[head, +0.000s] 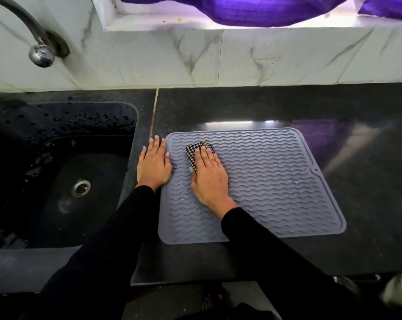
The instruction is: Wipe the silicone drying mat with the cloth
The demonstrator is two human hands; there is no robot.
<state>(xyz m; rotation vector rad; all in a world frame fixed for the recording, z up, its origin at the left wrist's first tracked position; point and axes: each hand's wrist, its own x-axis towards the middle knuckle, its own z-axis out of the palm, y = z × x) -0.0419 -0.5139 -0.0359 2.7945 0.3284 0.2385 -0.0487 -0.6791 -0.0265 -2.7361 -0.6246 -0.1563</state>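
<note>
A grey silicone drying mat point(276, 181) with wavy ridges lies flat on the black counter, right of the sink. A folded black-and-white checked cloth point(196, 148) sits on the mat's far left part. My right hand point(209, 176) lies flat on the cloth with straight fingers, pressing it onto the mat. My left hand point(154, 165) rests flat with straight fingers across the mat's left edge, partly on the counter. Most of the cloth is hidden under my right hand.
A black sink point(63, 172) with a metal drain lies at the left, its basin wet. A chrome tap point(37, 46) comes out of the marble-tiled wall point(241, 58) behind. Black counter point(368, 158) extends right of the mat. A purple curtain point(253, 10) hangs in the window.
</note>
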